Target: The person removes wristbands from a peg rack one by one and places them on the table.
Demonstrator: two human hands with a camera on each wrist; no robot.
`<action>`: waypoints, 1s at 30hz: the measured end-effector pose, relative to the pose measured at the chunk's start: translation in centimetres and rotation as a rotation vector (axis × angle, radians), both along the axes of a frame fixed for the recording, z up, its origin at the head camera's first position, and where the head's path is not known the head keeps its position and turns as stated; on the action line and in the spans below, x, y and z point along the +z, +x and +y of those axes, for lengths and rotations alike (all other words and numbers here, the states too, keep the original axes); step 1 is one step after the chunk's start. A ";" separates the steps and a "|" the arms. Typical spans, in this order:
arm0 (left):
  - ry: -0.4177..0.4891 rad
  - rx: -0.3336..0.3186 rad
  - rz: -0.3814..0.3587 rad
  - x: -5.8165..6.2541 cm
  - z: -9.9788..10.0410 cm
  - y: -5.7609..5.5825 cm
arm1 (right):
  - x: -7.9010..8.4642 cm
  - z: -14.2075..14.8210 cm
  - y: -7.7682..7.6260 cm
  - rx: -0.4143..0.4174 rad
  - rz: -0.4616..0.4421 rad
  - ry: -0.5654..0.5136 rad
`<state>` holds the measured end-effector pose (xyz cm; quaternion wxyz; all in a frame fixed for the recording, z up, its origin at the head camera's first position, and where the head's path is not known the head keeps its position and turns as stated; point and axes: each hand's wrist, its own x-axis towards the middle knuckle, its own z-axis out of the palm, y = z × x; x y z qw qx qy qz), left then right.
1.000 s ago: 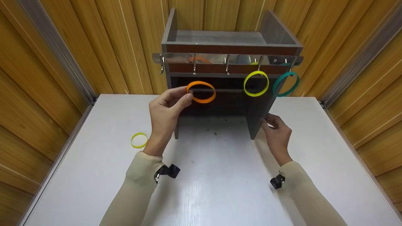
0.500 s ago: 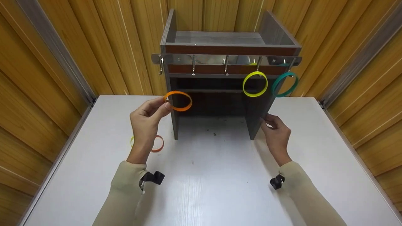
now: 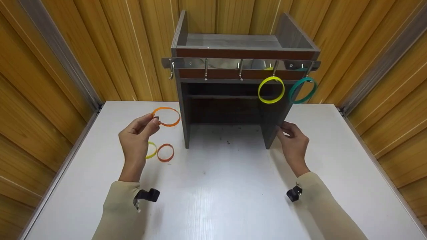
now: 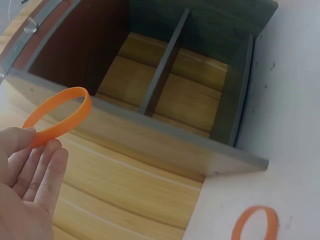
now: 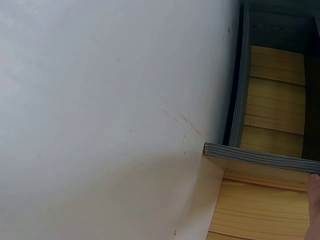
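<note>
Between thumb and fingers my left hand (image 3: 135, 145) pinches an orange rubber wristband (image 3: 170, 124), held in the air left of the grey shelf unit (image 3: 184, 113). The left wrist view shows the same orange wristband (image 4: 75, 120) at the fingertips, beside the shelf's side panel. My right hand (image 3: 295, 143) is at the lower front edge of the unit's right side panel, its thumb on that edge. Below the left hand, a yellow wristband (image 3: 152, 150), partly hidden by the hand, and a red-orange wristband (image 3: 165, 161) lie on the white table.
A metal hook rail (image 3: 223, 63) runs across the shelf's front. From its right-hand hooks hang a yellow wristband (image 3: 271, 101) and a teal wristband (image 3: 303, 101). Wood-patterned walls (image 3: 133, 50) enclose the white table (image 3: 230, 193) at the back and sides.
My left hand has moved left and down, carrying the orange wristband away from the hook rail. This uncovers the red-orange wristband on the table. The right hand has stayed in place.
</note>
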<state>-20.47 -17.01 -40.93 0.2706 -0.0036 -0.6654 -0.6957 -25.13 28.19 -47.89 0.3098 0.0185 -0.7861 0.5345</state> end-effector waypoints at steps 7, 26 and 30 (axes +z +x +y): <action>0.034 0.049 -0.054 -1.5 -2.3 0.3 | 0.0 -0.1 0.0 0.000 0.000 -0.022; 0.160 0.180 -0.222 -5.2 -7.5 0.2 | 0.1 -0.1 0.1 0.006 -0.013 -0.038; 0.187 0.200 -0.261 -5.9 -8.4 0.0 | 0.1 -0.1 0.1 0.002 -0.015 -0.041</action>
